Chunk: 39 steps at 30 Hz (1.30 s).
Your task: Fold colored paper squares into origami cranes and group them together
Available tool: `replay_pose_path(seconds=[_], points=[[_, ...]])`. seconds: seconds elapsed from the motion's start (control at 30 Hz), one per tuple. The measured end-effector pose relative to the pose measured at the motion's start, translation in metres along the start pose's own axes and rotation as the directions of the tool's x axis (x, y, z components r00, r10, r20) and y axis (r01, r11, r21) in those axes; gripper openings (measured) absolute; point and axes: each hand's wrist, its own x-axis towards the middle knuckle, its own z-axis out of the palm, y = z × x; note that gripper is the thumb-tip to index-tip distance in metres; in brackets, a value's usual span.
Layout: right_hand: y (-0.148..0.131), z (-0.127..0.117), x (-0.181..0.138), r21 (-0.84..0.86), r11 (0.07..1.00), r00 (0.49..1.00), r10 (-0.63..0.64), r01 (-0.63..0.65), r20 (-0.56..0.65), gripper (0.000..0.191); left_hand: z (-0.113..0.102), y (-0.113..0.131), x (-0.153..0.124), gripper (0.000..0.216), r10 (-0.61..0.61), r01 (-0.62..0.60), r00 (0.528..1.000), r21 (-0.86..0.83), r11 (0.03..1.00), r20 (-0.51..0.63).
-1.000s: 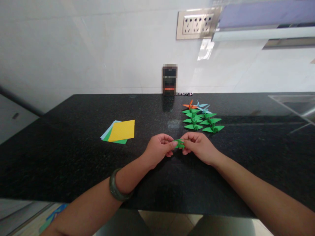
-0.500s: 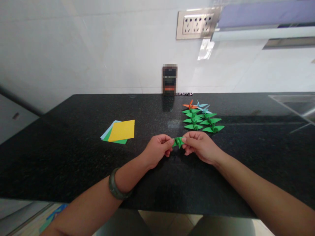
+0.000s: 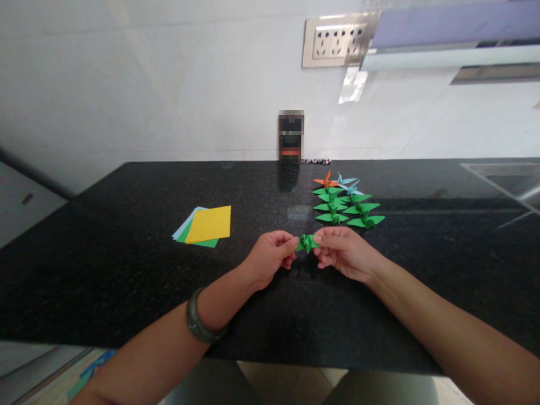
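Observation:
My left hand [image 3: 270, 257] and my right hand [image 3: 343, 253] meet over the black stone counter [image 3: 126, 270]. Between their pinched fingertips is a small green folded paper crane [image 3: 306, 242], each hand gripping one side of it. My left wrist wears a dark green bangle [image 3: 198, 323]. Just behind my right hand lies a group of finished paper cranes [image 3: 346, 202], mostly green, with an orange one and pale blue ones at the back.
A stack of paper squares [image 3: 205, 225], yellow on top with green and pale blue beneath, lies to the left. A small dark object [image 3: 291, 136] stands against the white wall under a socket panel [image 3: 337, 42]. A sink [image 3: 506, 180] is at far right.
The green crane has been pulled slightly wider between my fingers, and my right hand has shifted a little up and right. Everything else on the counter is as before.

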Motion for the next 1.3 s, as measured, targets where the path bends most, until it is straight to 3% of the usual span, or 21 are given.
replay_pose_path(seconds=[0.47,0.63,0.8,1.13,1.3], points=[[0.001,-0.005,0.003,0.090,0.994,0.998,0.050,-0.054,0.044,0.009,0.000,-0.001,0.002,0.029,-0.016,0.017,1.000,-0.063,0.998,0.006],[-0.002,-0.006,0.002,0.140,0.986,0.994,0.086,-0.095,0.075,0.004,0.000,0.004,0.000,0.029,-0.098,0.114,0.991,-0.203,0.973,0.088],[-0.003,-0.006,0.001,0.144,0.984,0.992,0.096,-0.106,0.077,0.005,-0.001,0.005,0.001,0.028,-0.089,0.126,0.985,-0.272,0.954,0.147],[-0.002,-0.007,0.002,0.078,0.991,0.993,0.107,-0.110,0.044,0.008,-0.001,0.004,0.001,0.028,-0.064,0.112,0.984,-0.303,0.946,0.165],[-0.024,-0.024,-0.005,-0.064,0.998,1.000,0.024,-0.024,-0.001,0.020,-0.006,0.009,0.003,0.027,-0.033,0.085,0.987,-0.340,0.937,0.157]])
